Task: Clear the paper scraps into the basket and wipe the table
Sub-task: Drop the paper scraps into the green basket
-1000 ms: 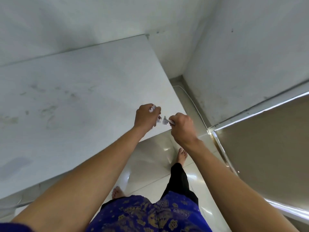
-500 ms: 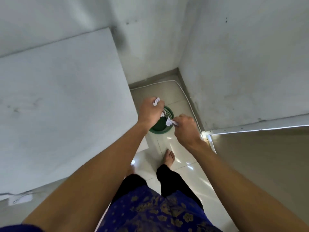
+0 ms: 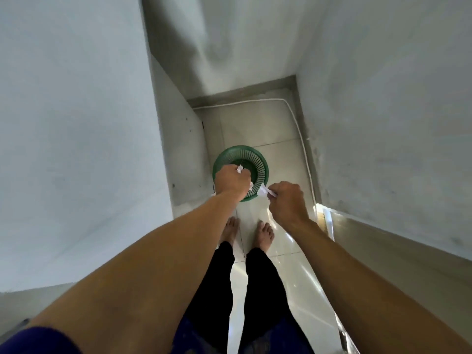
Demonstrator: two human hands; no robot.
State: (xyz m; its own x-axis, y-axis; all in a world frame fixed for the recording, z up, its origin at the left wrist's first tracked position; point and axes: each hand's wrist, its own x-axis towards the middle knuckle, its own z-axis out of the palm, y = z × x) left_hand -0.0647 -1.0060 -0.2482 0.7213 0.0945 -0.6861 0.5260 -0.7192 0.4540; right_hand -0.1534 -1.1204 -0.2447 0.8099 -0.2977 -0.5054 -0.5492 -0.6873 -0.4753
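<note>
Now both hands hang above the green basket (image 3: pixel 258 162), which stands on the floor tiles (image 3: pixel 281 154) just beside the end of the bench (image 3: pixel 76 123). The left hand (image 3: pixel 231 182) is fisted round a wad of paper scraps (image 3: pixel 239 169) directly over the basket's mouth; the right hand (image 3: pixel 287 203) pinches another scrap (image 3: pixel 265 192) — over the near rim rather than the middle. The risk lies there: released from this height, light paper could drift and land on the tiles, especially from the right hand. The wiping does not look begun — no cloth is in view. No label, brand or writing is legible anywhere.
</note>
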